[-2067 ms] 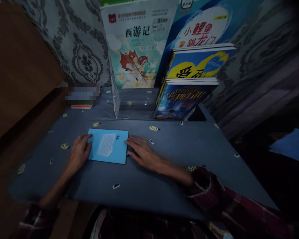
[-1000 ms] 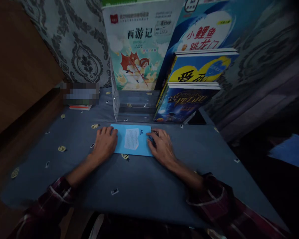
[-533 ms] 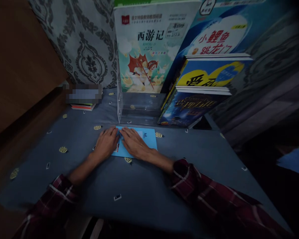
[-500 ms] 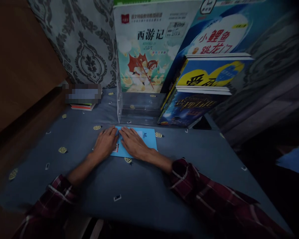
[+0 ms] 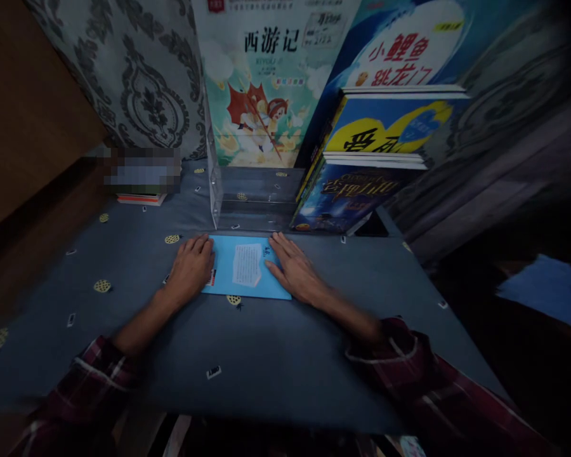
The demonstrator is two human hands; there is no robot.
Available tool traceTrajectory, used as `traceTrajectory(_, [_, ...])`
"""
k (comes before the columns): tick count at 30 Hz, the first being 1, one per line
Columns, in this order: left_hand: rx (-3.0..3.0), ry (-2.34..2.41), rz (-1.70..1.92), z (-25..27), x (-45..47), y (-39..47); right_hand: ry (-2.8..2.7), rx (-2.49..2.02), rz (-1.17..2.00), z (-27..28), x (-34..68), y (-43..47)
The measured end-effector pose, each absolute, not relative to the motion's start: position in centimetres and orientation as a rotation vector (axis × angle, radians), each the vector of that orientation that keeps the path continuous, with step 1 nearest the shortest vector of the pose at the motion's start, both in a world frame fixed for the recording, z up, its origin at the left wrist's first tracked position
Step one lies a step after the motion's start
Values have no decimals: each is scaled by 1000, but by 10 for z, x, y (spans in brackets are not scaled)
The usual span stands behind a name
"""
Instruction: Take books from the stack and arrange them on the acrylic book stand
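Fingers flat on blue booklet

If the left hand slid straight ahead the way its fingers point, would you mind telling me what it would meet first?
Most likely the clear acrylic book stand. The left hand lies flat on the light blue booklet, fingers aimed up and slightly right toward the stand's front edge. Depth is hard to judge, so it might only graze the near left corner.

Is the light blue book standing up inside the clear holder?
No, the light blue book lies flat on the table in front of the clear holder, with the left hand and right hand resting on it.
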State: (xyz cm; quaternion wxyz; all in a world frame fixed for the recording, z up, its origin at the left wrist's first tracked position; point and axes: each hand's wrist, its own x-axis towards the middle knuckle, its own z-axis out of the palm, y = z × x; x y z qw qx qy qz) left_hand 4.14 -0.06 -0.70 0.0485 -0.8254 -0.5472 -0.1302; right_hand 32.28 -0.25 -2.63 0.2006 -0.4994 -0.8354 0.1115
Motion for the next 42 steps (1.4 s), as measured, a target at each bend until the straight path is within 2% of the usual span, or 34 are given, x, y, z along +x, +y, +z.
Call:
traceTrajectory(7, [-2631, -1544, -340, 0, 48, 2, -2283, -1318, 446, -29, 340, 1])
traceTrajectory(12, [-2923, -1270, -361, 4, 88, 7, -2244, -1229, 535, -37, 350, 13])
traceTrajectory(18, [-3164, -941, -403, 9, 128, -6, -2220, -1226, 513, -38, 349, 14])
traceTrajectory(26, [-3258, -748, -401, 8, 122, -27, -2232, -1290, 464, -36, 344, 13])
traceTrajectory(37, [-3319, -790, -427, 11, 103, -31, -2291, -1292, 398, -31, 345, 7])
traceTrajectory(42, [-3164, -1329, -661, 11, 39, 6, -2389, -1373, 268, -14, 337, 0])
